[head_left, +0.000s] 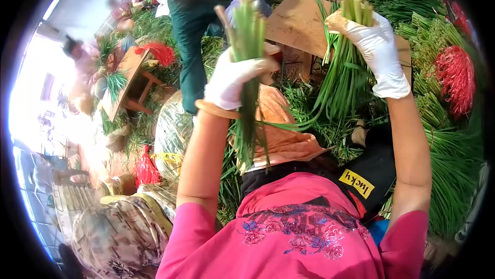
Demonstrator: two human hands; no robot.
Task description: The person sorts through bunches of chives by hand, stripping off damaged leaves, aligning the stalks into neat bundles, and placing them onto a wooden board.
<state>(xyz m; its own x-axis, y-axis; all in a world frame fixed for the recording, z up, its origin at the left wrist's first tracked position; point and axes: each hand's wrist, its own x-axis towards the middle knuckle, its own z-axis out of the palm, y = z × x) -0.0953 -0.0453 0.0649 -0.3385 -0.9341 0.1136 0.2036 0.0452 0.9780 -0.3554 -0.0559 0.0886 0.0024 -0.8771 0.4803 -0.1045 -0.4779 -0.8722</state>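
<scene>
My left hand [234, 75], in a white glove, is wrapped round a bunch of long green stalks [248, 34]. Its thick, pale ends point up, and the thin green ends hang down over my lap. On the right, my gloved right hand [379, 49] grips a second, fuller bunch of green stalks [343, 86] just below its cut pale ends. Long green lengths trail from that bunch, with one strand reaching across toward the left. An orange-brown cloth [281, 147] covers my lap below. Both bunches are held up, apart from each other.
A wooden board [296, 24] stands ahead between the bunches. Heaped green stalks [448, 176] and red ties [455, 80] lie at my right. A co-worker in dark green [188, 47] is close in front. More red ties [148, 168] and a small wooden table [129, 75] are at the left.
</scene>
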